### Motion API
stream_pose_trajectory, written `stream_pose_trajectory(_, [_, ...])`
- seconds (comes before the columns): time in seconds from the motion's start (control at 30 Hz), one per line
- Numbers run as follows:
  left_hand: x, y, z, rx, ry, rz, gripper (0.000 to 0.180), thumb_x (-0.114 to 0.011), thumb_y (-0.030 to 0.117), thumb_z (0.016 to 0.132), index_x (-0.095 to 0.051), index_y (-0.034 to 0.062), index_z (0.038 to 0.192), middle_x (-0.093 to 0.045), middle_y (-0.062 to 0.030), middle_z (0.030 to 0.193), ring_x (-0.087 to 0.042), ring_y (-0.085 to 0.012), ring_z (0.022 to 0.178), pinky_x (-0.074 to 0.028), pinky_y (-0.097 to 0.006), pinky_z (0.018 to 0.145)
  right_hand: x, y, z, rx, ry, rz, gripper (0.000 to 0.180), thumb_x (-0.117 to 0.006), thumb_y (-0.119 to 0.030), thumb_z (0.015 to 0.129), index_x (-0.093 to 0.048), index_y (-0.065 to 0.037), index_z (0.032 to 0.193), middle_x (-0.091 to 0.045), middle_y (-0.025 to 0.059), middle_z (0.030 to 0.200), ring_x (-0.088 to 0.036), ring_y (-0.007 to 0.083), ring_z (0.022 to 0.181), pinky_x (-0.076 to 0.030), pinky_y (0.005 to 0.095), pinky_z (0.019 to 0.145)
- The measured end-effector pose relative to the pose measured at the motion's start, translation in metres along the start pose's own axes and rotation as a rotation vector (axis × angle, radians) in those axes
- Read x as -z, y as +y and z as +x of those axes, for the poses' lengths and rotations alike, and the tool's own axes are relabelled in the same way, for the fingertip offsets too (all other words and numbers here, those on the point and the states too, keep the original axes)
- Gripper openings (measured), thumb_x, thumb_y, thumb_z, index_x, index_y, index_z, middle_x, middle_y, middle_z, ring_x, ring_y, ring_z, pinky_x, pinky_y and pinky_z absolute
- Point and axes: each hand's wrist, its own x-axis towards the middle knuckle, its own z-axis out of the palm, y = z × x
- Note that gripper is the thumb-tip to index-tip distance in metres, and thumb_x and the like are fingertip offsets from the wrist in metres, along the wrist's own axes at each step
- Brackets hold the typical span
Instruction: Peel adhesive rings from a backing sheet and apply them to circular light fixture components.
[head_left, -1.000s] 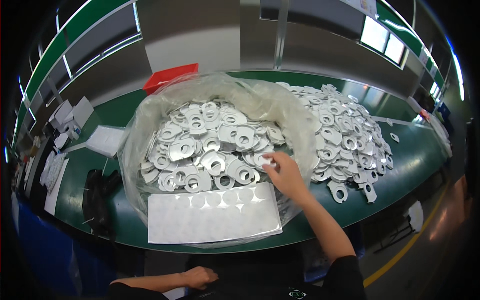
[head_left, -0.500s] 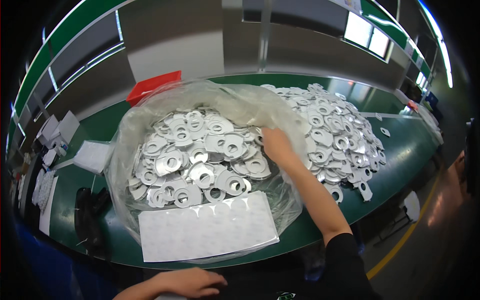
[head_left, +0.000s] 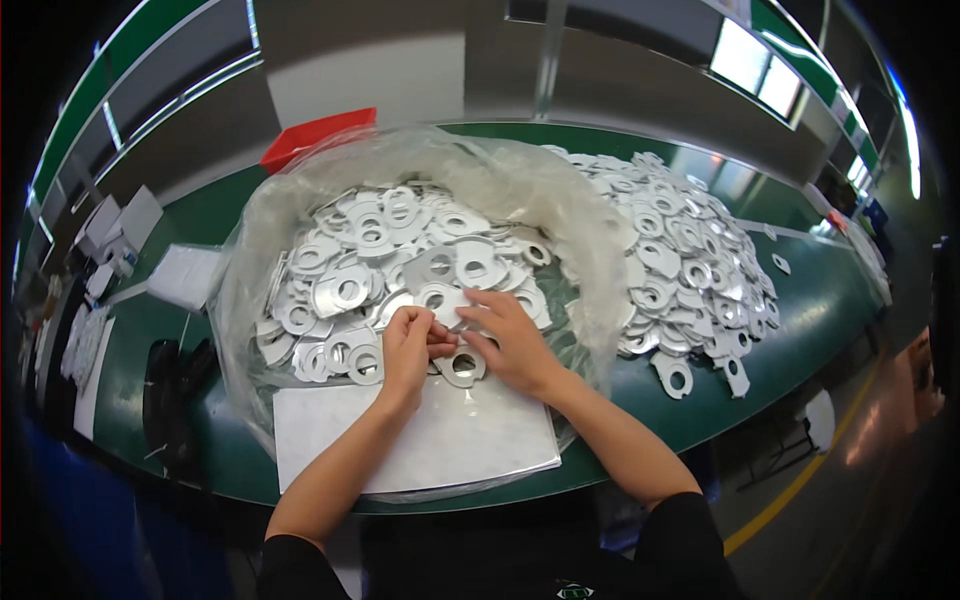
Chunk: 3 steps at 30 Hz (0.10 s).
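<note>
A clear plastic bag (head_left: 580,215) lies open on the green table, full of flat silver metal plates with round holes (head_left: 380,250). My left hand (head_left: 408,350) and my right hand (head_left: 510,342) meet at the near edge of that heap. Both pinch one metal plate with a hole (head_left: 462,365), the left at its left edge, the right across its top. Just below the hands a white sheet (head_left: 450,445) with faint round marks lies flat at the bag's mouth.
A second loose heap of the same plates (head_left: 690,260) spreads over the table to the right. A red tray (head_left: 315,135) stands behind the bag. White boxes (head_left: 185,275) and a black object (head_left: 170,385) lie at the left. The table's front edge runs just under the sheet.
My right hand drew back from the far right of the heap to its near edge. My left hand rose from below the table and joined it on one plate.
</note>
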Motion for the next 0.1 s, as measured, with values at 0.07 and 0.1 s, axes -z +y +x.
stream_pose_trajectory(0.07, [0.0043,-0.0036,0.0014,-0.03,0.012,0.033,0.018,-0.05,0.019,0.094,-0.049,0.0015,0.097,-0.057,-0.0081,0.079,-0.062,-0.0156,0.067,-0.053,-0.024,0.061,-0.0014,0.0072,-0.0019,-0.088,-0.041,0.054,0.029,-0.063,-0.008,0.08,-0.062,-0.004,0.109,-0.054,0.0156,0.123,-0.049,0.0302,0.113,-0.039,0.0383,0.097])
stream_pose_trajectory(0.1, [0.0077,-0.0042,0.0021,-0.056,-0.005,0.07,0.016,-0.051,0.017,0.093,-0.049,0.0016,0.097,-0.058,-0.0084,0.08,-0.062,-0.0161,0.067,-0.053,-0.025,0.061,-0.0033,0.0114,-0.0021,-0.117,-0.058,0.048,0.03,-0.063,-0.008,0.08,-0.062,-0.005,0.11,-0.053,0.0162,0.123,-0.05,0.0297,0.113,-0.039,0.038,0.098])
